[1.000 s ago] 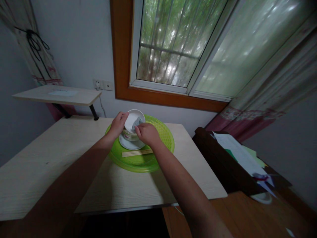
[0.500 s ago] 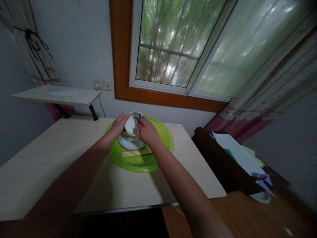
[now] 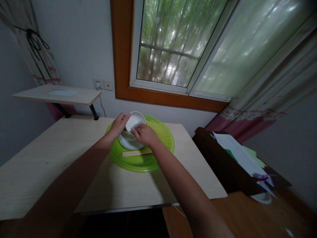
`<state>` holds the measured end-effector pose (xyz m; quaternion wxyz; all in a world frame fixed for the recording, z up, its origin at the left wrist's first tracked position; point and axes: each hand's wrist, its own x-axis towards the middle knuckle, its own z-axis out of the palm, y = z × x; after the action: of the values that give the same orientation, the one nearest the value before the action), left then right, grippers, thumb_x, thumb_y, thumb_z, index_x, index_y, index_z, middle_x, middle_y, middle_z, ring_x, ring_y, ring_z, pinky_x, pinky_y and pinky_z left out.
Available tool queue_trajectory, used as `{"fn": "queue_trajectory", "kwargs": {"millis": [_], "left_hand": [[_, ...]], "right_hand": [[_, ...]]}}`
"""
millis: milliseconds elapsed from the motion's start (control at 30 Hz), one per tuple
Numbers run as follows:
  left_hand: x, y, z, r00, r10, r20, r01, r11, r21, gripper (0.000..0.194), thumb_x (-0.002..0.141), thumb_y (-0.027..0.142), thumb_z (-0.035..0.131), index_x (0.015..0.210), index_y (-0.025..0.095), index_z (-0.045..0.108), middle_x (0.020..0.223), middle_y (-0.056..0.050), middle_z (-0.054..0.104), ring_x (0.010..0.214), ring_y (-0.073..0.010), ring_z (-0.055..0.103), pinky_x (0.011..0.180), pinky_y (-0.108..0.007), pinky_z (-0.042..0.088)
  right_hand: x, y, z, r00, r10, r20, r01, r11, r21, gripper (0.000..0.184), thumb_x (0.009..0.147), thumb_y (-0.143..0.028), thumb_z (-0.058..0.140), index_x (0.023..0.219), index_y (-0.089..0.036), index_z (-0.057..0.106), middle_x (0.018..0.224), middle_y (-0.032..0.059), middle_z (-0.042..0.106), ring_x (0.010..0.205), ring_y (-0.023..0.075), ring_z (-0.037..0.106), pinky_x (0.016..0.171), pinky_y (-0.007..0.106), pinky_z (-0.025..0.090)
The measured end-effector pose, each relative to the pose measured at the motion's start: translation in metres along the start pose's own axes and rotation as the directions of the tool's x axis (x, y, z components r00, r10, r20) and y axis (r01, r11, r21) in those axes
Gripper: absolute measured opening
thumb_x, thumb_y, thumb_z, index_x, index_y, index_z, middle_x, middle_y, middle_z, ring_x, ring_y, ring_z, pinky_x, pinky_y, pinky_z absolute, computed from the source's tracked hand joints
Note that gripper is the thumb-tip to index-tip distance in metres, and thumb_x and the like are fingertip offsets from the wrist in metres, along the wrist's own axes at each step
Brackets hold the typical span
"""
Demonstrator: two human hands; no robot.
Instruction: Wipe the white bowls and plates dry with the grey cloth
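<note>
My left hand [image 3: 119, 124] grips the rim of a small white bowl [image 3: 136, 118] and tilts it toward me. My right hand [image 3: 145, 135] is closed on a grey cloth [image 3: 134, 126] pressed inside the bowl. Below them a patterned bowl [image 3: 128, 135] stands on a white plate [image 3: 128, 143] in a round green plastic basin [image 3: 160, 135]. A pair of wooden chopsticks [image 3: 137, 152] lies in the basin in front of the plate.
The basin rests on a light wooden table [image 3: 49, 158] under a window [image 3: 173, 49]. A small shelf [image 3: 56, 94] sticks out at the left. A dark cabinet with papers [image 3: 237, 155] stands to the right, curtains at both sides.
My right hand has slid with the cloth from the bowl's upper rim down to its lower inside. The left hand has kept its grip on the tilted bowl.
</note>
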<state>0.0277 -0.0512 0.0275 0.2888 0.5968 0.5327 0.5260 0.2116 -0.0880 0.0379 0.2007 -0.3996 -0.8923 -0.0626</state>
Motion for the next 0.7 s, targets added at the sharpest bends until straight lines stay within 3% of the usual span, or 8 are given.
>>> {"fn": "queue_trajectory", "kwargs": {"millis": [167,367,533,700], "left_hand": [[0.0,0.002,0.0,0.999,0.031,0.035,-0.032,0.999,0.032,0.037,0.09,0.059,0.048,0.082,0.023,0.055,0.082,0.0,0.06,0.081,-0.0187,0.057,0.076,-0.03,0.043],[-0.003,0.005,0.002,0.995,0.064,0.075,-0.063,0.998,-0.016,0.036,0.092,0.056,0.045,0.081,0.023,0.051,0.081,0.001,0.056,0.08,-0.0174,0.055,0.075,-0.029,0.043],[-0.002,0.0,0.003,0.994,0.065,0.091,-0.06,0.997,-0.054,0.035,0.093,0.055,0.045,0.086,0.022,0.052,0.084,0.0,0.056,0.082,-0.0177,0.055,0.074,-0.028,0.045],[-0.003,0.003,0.004,0.994,0.021,0.105,-0.01,0.994,-0.107,0.034,0.092,0.054,0.049,0.086,0.022,0.056,0.082,-0.001,0.057,0.079,-0.0188,0.057,0.068,-0.029,0.047]], "right_hand": [[-0.001,0.003,0.003,0.982,-0.181,-0.063,0.191,0.926,0.326,0.035,0.104,-0.035,0.043,0.113,-0.016,0.071,0.112,0.0082,0.073,0.108,0.0173,0.064,0.1,0.029,0.046],[0.0,0.006,0.006,0.973,-0.148,-0.177,0.218,0.836,0.503,0.038,0.102,-0.031,0.046,0.136,-0.02,0.061,0.138,0.0104,0.061,0.129,0.0195,0.055,0.112,0.038,0.041],[0.003,0.01,0.013,0.963,-0.134,-0.234,0.246,0.796,0.553,0.045,0.1,-0.028,0.048,0.144,-0.026,0.053,0.146,0.0092,0.052,0.137,0.0213,0.047,0.117,0.043,0.036],[0.002,0.005,0.015,0.969,-0.156,-0.191,0.223,0.882,0.414,0.055,0.1,-0.025,0.044,0.155,-0.024,0.036,0.157,0.01,0.038,0.147,0.0218,0.034,0.122,0.044,0.03]]}}
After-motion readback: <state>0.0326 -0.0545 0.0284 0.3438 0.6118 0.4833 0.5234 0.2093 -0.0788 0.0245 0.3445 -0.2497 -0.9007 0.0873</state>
